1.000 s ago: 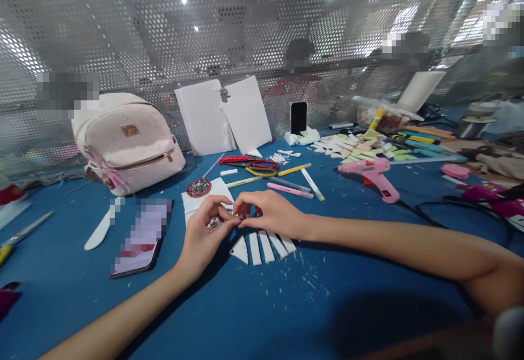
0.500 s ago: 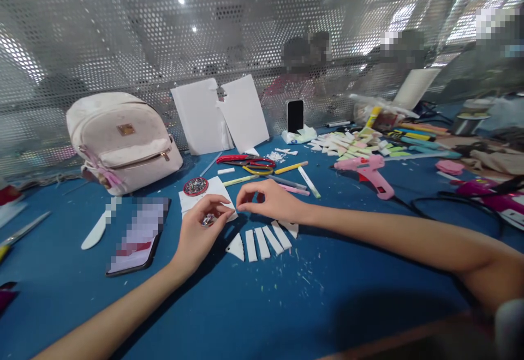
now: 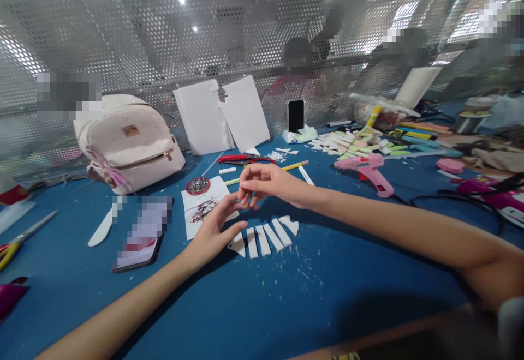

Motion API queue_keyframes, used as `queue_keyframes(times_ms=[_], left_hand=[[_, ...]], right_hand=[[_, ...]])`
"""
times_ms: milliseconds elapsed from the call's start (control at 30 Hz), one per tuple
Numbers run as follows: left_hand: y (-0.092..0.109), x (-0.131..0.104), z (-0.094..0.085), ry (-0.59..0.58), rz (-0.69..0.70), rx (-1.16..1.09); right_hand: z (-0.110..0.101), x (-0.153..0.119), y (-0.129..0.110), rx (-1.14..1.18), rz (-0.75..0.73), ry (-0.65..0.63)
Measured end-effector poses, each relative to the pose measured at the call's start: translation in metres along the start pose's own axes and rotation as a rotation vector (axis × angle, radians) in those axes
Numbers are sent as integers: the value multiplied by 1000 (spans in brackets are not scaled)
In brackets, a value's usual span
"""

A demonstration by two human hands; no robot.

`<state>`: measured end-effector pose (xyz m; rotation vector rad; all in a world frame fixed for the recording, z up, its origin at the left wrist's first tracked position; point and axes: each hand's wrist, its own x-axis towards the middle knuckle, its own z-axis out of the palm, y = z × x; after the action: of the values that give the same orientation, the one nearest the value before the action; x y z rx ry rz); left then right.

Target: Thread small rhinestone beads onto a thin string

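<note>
My left hand (image 3: 219, 226) reaches over the edge of a white paper (image 3: 191, 228), its thumb spread well away from its stretched fingers. Above and to the right, my right hand (image 3: 264, 183) has its fingers curled in and its thumb against them; anything between them is too small to make out. The fingertips of both hands meet or nearly meet. On the paper lie a loose pile of small shiny bits (image 3: 201, 211) and a round red-rimmed dish (image 3: 198, 185) filled with similar bits. Just below the hands, several white strips (image 3: 262, 241) lie fanned out on the blue table.
A phone (image 3: 143, 234) and a white plastic knife (image 3: 104, 226) lie left, near scissors (image 3: 30, 232). Behind stand a pale backpack (image 3: 133, 142) and white boards (image 3: 245, 114). Red-handled pliers (image 3: 241, 159) lie beyond my hands. A pink glue gun (image 3: 368, 172) and cut pieces (image 3: 344, 143) are right.
My left hand has moved right and its thumb has opened away from the fingers, uncovering the shiny bits on the paper. My right hand has risen slightly, and its fingertips now meet the left's.
</note>
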<state>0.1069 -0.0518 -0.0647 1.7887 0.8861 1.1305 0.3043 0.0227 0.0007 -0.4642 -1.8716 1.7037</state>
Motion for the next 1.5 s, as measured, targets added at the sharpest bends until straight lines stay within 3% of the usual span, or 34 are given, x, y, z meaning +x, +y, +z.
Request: queue_keyframes(times_ms=[167, 367, 533, 867, 1033, 1500], left_hand=[[-5, 1, -4, 106, -141, 23], [-12, 2, -12, 293, -176, 6], [-15, 2, -13, 369, -182, -3], [-18, 2, -15, 407, -213, -23], [-19, 2, -15, 404, -211, -6], [-18, 3, -15, 363, -227, 26]], right_hand=[[-7, 2, -2, 25, -63, 67], [-29, 12, 6, 147, -24, 196], [-42, 15, 7, 201, -3, 285], [-62, 20, 4, 203, -29, 323], [-63, 20, 2, 219, -23, 362], [-58, 18, 8, 177, 19, 304]])
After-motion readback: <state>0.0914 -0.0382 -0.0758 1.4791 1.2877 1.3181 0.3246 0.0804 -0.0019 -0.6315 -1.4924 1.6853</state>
